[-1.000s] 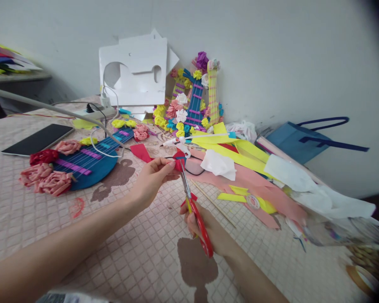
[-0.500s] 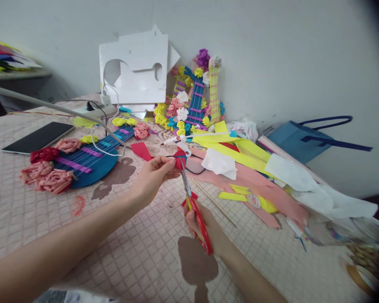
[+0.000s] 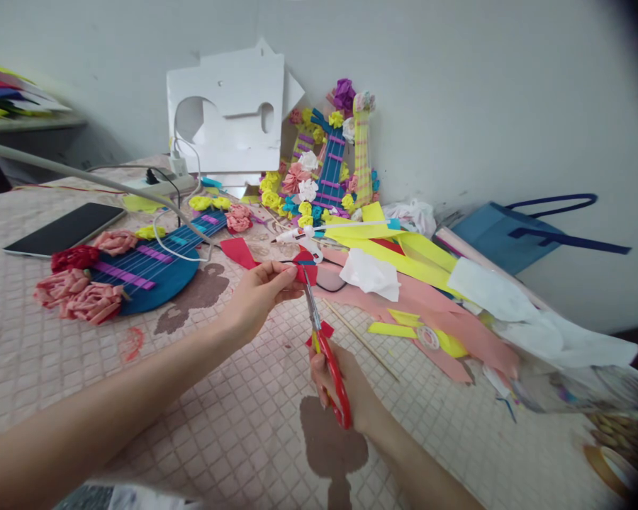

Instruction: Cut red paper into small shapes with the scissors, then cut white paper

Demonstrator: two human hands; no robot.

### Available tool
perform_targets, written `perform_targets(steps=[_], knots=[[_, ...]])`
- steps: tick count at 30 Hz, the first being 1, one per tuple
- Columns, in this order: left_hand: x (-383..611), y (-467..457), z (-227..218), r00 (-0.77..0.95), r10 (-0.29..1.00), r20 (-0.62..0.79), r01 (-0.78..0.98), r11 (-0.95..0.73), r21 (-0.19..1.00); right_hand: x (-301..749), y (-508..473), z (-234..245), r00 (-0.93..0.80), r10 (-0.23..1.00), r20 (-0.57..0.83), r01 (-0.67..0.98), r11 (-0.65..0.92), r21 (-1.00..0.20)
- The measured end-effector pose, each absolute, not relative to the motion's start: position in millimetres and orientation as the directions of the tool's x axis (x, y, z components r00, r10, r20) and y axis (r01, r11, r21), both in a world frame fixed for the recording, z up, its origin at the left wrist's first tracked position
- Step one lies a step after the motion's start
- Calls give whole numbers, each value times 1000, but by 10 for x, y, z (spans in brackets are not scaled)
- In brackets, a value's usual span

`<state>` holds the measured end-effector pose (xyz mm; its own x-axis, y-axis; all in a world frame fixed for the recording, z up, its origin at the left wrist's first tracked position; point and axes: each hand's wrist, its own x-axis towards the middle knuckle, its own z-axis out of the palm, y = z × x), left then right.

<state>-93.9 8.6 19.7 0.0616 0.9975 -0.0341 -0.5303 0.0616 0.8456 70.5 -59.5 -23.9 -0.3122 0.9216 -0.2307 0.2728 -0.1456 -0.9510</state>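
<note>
Between its thumb and fingers, my left hand pinches a small piece of red paper. My right hand is wrapped round the red handles of a pair of scissors, whose blades point up and away to the red piece. The blade tips lie at the paper, close to my left fingertips. A red scrap lies partly behind the scissors. Another red strip is just beyond my left hand. The white glue gun rests behind the red piece.
A blue paper guitar with paper flowers lies at left, near a dark tablet. More flowered guitars lean on the wall beside a white cut-out board. Pink crepe paper, a wooden stick and a blue bag are at right.
The scissors have tilted very slightly in my right hand, and more of the red piece shows to the right of the blades. My left hand keeps nearly the same place.
</note>
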Motion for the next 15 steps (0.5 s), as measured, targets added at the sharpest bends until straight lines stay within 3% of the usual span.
perform_targets(steps=[8,15], knots=[[-950,102,182,74,995,-63,-511,92,855,778,-583,-294,-411,904,-119,181,-47,-982],[-955,108,174,89,990,-105,-519,136,844,820,-569,-339,-455,879,-140,172,-67,-983]])
